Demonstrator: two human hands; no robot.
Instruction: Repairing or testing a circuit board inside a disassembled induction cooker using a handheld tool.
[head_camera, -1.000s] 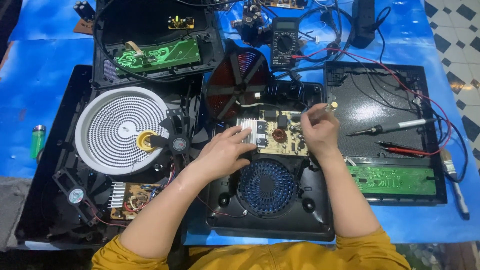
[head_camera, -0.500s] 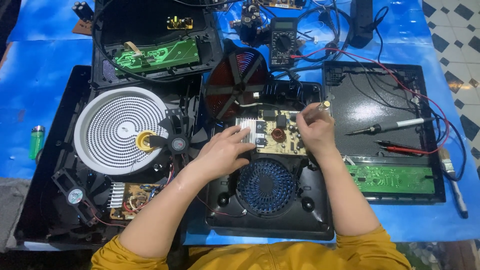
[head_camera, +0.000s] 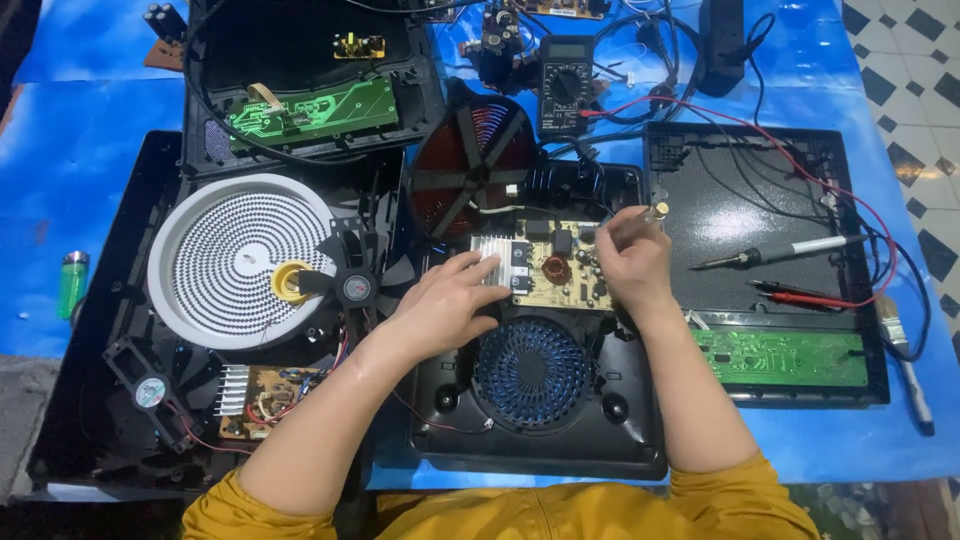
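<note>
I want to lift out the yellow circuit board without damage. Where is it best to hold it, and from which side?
Probably by its bare long edges, coming from above. The circuit board lies flat in the black cooker base, and its top is crowded with a silver heat sink and a copper coil. The left hand already rests at the heat sink end, the right hand at the other.

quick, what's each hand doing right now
Left hand: open, fingers resting on the circuit board by its heatsink.
Right hand: pinched shut on a small tool over the board.

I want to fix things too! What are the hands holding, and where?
The right hand pinches a small part at its tip; too small to identify. The left hand rests on the circuit board.
</note>
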